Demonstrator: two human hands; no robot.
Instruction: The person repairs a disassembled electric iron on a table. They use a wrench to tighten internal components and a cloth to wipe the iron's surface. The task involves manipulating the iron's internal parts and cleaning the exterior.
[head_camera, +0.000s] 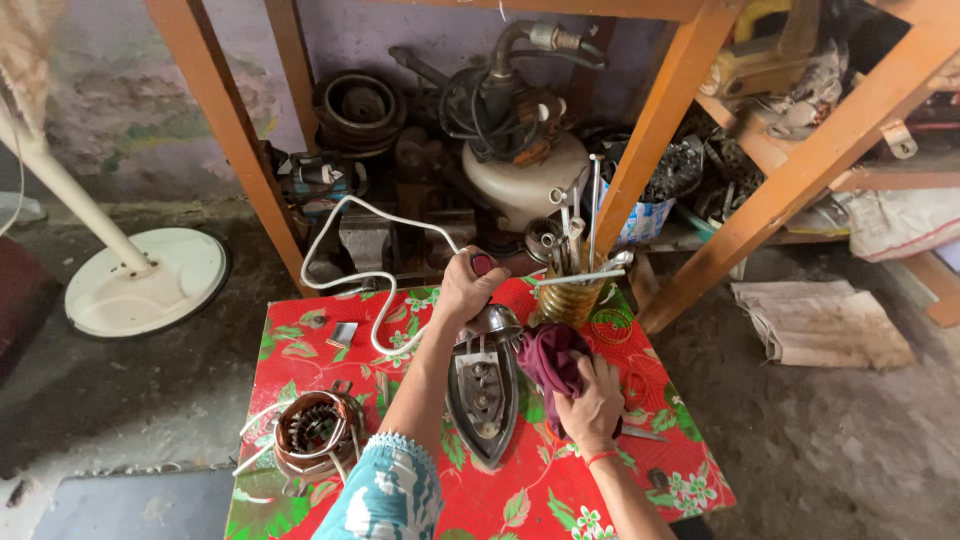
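**A:** Clothes iron (482, 398), stripped of its cover, stands tilted on the red flowered tablecloth (520, 495) at mid-table. Your left hand (466, 287) is closed tight around the handle at the raised back end; your right hand (592, 402) is clenched on a maroon cloth (552, 362) just beside the iron's right edge.

**B:** Which way does it point?

**A:** Its tip points toward you and rests on the table. The long axis runs from you away to the shelves, heel lifted.

**B:** What can go wrong for you here?

**A:** I judge the tip may skid on the slick cloth if you press down. The white cord (352, 262) loops off behind the table and could snag, and the brass tin of tools (572, 293) stands near your knuckles, easily tipped. The motor winding (316, 432) lies well apart at the left.
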